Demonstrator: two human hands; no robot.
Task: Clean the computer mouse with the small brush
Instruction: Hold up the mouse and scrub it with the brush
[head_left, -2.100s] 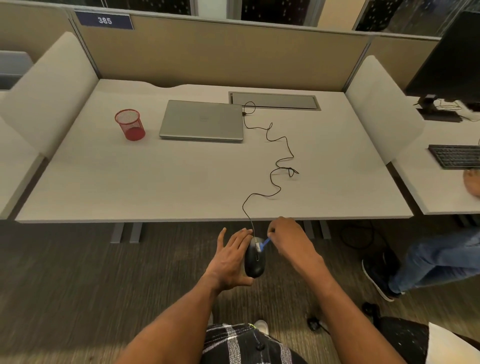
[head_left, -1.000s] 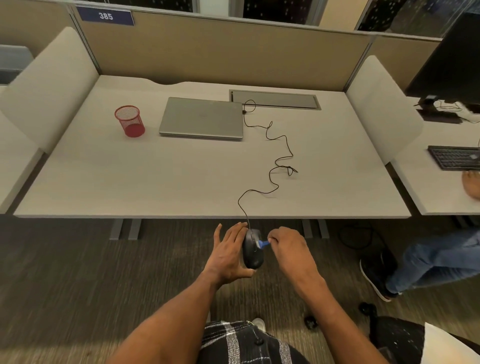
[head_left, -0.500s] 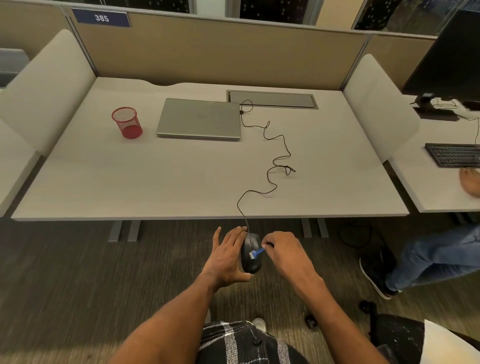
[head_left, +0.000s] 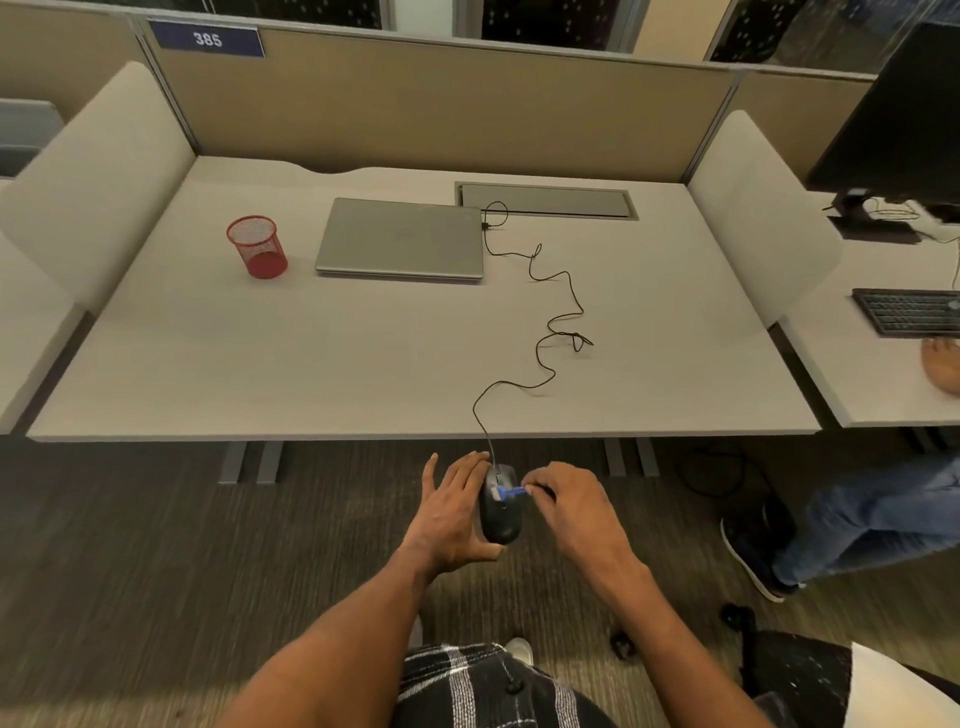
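lower centre of the frame, below the desk (head_left: 363, 364) edge: the left hand (head_left: 451, 514) holds the computer mouse (head_left: 502, 519), fingers nearly straight, thumb underneath; the right hand (head_left: 574, 512) pinches the small brush (head_left: 511, 492), its head on the mouse's front.

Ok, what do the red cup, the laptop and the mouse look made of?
Red cup: wire mesh, probably metal, see-through weave.
Laptop: matte silver shell, likely metal or painted plastic.
Mouse: black plastic, it seems, with a dull sheen.
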